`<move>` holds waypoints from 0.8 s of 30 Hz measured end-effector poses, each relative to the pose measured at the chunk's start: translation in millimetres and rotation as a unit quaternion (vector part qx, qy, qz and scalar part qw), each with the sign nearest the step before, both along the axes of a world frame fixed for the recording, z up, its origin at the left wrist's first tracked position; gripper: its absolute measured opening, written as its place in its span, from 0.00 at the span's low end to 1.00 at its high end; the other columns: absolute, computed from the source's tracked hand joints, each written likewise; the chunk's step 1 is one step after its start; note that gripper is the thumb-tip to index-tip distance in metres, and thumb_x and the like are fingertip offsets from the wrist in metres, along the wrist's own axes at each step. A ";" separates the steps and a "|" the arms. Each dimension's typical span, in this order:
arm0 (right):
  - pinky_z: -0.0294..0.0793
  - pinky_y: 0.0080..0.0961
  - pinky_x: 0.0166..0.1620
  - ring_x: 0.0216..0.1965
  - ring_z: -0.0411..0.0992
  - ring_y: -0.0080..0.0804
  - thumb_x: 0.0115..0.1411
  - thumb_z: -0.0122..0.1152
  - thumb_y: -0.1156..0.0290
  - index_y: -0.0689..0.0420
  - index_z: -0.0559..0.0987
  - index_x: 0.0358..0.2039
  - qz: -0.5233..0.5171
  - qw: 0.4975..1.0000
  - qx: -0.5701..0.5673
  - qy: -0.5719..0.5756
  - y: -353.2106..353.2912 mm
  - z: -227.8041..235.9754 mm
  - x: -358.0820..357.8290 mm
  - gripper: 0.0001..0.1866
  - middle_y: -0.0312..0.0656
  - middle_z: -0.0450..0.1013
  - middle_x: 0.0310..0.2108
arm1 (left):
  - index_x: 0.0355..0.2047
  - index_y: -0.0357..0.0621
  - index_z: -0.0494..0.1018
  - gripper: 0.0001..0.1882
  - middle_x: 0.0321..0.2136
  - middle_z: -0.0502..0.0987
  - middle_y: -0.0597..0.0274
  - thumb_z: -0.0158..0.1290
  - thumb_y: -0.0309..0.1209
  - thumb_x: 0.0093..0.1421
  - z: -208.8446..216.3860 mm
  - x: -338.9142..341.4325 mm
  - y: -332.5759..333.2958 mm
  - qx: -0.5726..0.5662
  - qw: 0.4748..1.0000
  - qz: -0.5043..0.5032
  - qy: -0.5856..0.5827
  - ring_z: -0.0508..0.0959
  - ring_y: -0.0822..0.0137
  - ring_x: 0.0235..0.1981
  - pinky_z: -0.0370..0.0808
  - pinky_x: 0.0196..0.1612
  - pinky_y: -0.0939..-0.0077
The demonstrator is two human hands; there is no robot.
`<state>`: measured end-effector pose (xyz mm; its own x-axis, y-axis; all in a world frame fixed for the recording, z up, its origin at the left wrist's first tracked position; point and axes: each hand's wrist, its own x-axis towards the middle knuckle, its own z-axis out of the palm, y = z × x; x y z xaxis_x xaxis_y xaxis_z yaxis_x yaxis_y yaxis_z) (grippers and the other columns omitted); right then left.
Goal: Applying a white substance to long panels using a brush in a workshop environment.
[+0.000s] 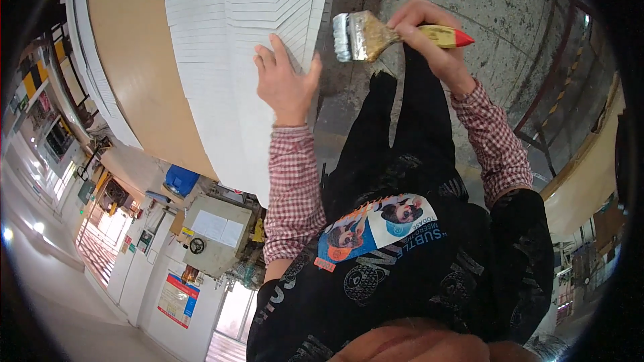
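A wide paintbrush [367, 35] with a yellow, red-tipped handle is in my right hand [433, 37], gripped near the base of the handle. Its bristles point left and carry a pale, whitish coating. My left hand [283, 84] lies with fingers spread on overlapping white paper sheets [221, 47], close to their right edge. The sheets are fanned out in many thin, staggered strips. Between the bristles and the sheets' edge there is a gap.
The sheets rest on a tan board or tabletop [134, 60], with another white stack [100, 74] along its far left side. Grey, stained concrete floor [490, 0] shows at the right. A machine with a handwheel [196, 245] and a blue container [180, 179] stand at the lower left.
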<state>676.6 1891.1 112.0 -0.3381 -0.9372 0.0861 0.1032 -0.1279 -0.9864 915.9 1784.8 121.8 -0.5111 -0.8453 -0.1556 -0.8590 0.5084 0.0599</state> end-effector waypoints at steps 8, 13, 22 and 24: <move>0.68 0.20 0.33 0.28 0.68 0.22 0.58 0.56 0.72 0.61 0.74 0.26 -0.029 0.996 -0.004 0.082 7.2 -13.2 -8.8 0.07 0.37 0.71 0.29 | 0.66 0.40 0.44 0.57 0.63 0.41 0.30 0.60 0.58 0.46 -17.1 32.4 51.7 -0.028 0.997 0.069 -0.020 0.44 0.30 0.63 0.49 0.61 0.40; 0.67 0.20 0.34 0.30 0.69 0.23 0.58 0.55 0.73 0.61 0.73 0.25 -0.034 0.992 -0.043 0.111 1.0 -2.9 -9.9 0.07 0.38 0.72 0.31 | 0.65 0.40 0.49 0.50 0.62 0.50 0.30 0.59 0.52 0.50 22.3 42.5 29.8 0.075 0.996 0.043 -0.018 0.51 0.32 0.62 0.54 0.62 0.53; 0.68 0.22 0.37 0.32 0.69 0.25 0.58 0.53 0.74 0.61 0.72 0.25 -0.050 0.989 -0.080 0.112 -1.9 -17.5 -0.7 0.06 0.39 0.72 0.32 | 0.59 0.41 0.62 0.35 0.55 0.64 0.33 0.57 0.42 0.53 44.6 34.0 15.1 0.164 0.984 0.027 0.066 0.61 0.45 0.61 0.60 0.60 0.65; 0.68 0.21 0.35 0.31 0.70 0.24 0.57 0.55 0.74 0.61 0.73 0.25 -0.033 0.993 -0.068 0.092 5.3 -14.7 8.1 0.06 0.38 0.71 0.30 | 0.59 0.41 0.63 0.35 0.55 0.64 0.32 0.57 0.42 0.53 43.1 30.6 11.2 0.162 0.984 0.021 0.067 0.62 0.44 0.60 0.61 0.59 0.65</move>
<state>684.7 1896.5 97.3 -0.3655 -0.8887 0.2769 -0.0911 -0.2619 -0.9608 946.5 1796.0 164.9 -0.5120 -0.7829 -0.3535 -0.8516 0.4088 0.3281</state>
